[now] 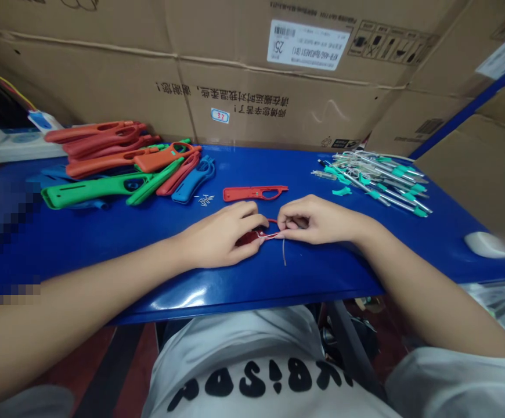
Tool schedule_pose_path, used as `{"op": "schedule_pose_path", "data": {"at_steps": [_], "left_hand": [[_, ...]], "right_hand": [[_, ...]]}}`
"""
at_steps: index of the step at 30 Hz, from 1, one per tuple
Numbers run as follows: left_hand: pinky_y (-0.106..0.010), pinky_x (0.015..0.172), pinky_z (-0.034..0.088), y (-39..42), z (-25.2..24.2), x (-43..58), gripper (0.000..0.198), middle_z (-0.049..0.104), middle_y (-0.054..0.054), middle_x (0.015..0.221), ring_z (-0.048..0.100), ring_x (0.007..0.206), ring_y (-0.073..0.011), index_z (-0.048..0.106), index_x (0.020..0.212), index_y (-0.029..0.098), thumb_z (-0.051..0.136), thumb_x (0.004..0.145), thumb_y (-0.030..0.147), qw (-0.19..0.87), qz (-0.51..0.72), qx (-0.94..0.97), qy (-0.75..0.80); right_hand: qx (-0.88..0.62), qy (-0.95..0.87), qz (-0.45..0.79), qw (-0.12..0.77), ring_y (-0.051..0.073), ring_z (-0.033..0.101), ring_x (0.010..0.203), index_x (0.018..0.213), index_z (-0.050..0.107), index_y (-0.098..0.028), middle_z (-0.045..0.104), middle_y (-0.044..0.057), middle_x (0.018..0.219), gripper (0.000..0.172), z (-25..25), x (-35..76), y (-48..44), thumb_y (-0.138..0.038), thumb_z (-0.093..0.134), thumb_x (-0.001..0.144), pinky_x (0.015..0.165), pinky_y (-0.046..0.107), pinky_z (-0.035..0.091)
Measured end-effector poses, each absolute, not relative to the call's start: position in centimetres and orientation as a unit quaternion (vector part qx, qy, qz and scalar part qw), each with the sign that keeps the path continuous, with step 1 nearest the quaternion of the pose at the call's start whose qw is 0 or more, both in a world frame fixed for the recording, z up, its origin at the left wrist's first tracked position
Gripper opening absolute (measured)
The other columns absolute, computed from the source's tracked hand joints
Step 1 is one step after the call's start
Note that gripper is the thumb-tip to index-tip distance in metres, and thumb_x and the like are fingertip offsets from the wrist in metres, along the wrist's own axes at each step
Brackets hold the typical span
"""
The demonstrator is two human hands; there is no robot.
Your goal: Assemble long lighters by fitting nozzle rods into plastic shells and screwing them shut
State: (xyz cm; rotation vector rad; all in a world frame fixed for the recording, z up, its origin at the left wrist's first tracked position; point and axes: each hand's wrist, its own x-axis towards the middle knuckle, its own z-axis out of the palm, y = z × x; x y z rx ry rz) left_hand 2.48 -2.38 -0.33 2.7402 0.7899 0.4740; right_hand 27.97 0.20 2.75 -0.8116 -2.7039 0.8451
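Note:
My left hand (233, 232) is closed around a red plastic lighter shell (247, 238), pinning it low over the table, and it hides much of the shell. At the shell's right end my right hand (316, 220) pinches a thin whitish wire (270, 235) between thumb and forefinger. A thin loose end (284, 253) hangs down below the right fingertips. Just behind my hands lies another red shell half (239, 194), with a looped handle opening at its right. Small metal pins or screws (206, 201) are scattered to its left.
Several red, orange, green and blue lighter shells (82, 190) are heaped at the left back. Metal tubes with teal pieces and wires (378, 177) lie piled at the right back. A cardboard wall (235, 69) stands behind the blue table (217, 287). A white rounded object (487, 244) sits at the right.

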Motion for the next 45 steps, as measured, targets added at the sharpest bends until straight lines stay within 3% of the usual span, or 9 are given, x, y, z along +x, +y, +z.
{"op": "schedule_pose_path", "data": {"at_steps": [7, 13, 19, 23, 30, 45], "left_hand": [[-0.034, 0.094, 0.051, -2.8, 0.1, 2.4, 0.030, 0.062, -0.010, 0.117, 0.062, 0.106, -0.0220, 0.062, 0.128, 0.018, 0.052, 0.101, 0.028, 0.117, 0.176, 0.936, 0.282], [-0.034, 0.089, 0.053, -3.9, 0.3, 2.5, 0.018, 0.062, -0.009, 0.119, 0.064, 0.104, -0.0217, 0.067, 0.108, 0.021, 0.051, 0.101, 0.024, 0.086, 0.191, 0.925, 0.318], [-0.035, 0.087, 0.054, -4.2, 0.4, 2.8, 0.018, 0.065, -0.008, 0.118, 0.066, 0.103, -0.0229, 0.071, 0.106, 0.021, 0.054, 0.100, 0.026, 0.076, 0.201, 0.916, 0.340], [-0.036, 0.088, 0.054, -4.3, 0.3, 2.8, 0.020, 0.066, -0.007, 0.119, 0.066, 0.105, -0.0235, 0.074, 0.105, 0.022, 0.055, 0.100, 0.026, 0.072, 0.204, 0.913, 0.345], [-0.037, 0.092, 0.054, -4.5, 0.2, 3.1, 0.017, 0.067, -0.007, 0.119, 0.065, 0.109, -0.0236, 0.073, 0.103, 0.021, 0.056, 0.099, 0.024, 0.083, 0.207, 0.903, 0.366], [-0.038, 0.092, 0.053, -4.6, 0.3, 3.4, 0.013, 0.066, -0.007, 0.117, 0.064, 0.107, -0.0236, 0.071, 0.101, 0.020, 0.059, 0.096, 0.022, 0.112, 0.213, 0.891, 0.386]], "right_hand": [[-0.271, -0.910, 0.295, 0.108, 0.008, 0.045, 0.057, 0.084, 0.064, -0.016, 0.054, -0.004, 0.066, 0.017, 2.4, 28.3, 0.2, -0.030, 0.063, 0.093, 0.056, 0.022, 0.034], [-0.296, -0.897, 0.312, 0.102, 0.008, 0.045, 0.056, 0.091, 0.066, -0.016, 0.053, -0.005, 0.066, 0.007, 2.6, 28.1, 0.1, -0.023, 0.064, 0.090, 0.056, 0.021, 0.035], [-0.267, -0.918, 0.270, 0.117, 0.013, 0.059, 0.077, 0.090, 0.070, -0.016, 0.067, 0.005, 0.091, 0.008, 2.7, 28.0, 0.0, -0.018, 0.062, 0.091, 0.069, 0.025, 0.044], [-0.261, -0.921, 0.261, 0.121, 0.016, 0.064, 0.084, 0.093, 0.071, -0.017, 0.071, 0.007, 0.096, 0.010, 2.7, 28.0, -0.3, -0.018, 0.062, 0.092, 0.075, 0.027, 0.046], [-0.277, -0.922, 0.246, 0.113, 0.012, 0.058, 0.071, 0.099, 0.069, -0.018, 0.071, 0.004, 0.093, 0.014, 2.7, 27.8, -0.6, -0.014, 0.063, 0.087, 0.067, 0.025, 0.043], [-0.314, -0.920, 0.223, 0.073, 0.015, 0.054, 0.075, 0.099, 0.061, -0.020, 0.065, 0.004, 0.093, 0.010, 2.8, 27.3, -1.2, -0.017, 0.058, 0.090, 0.068, 0.026, 0.037]]}}
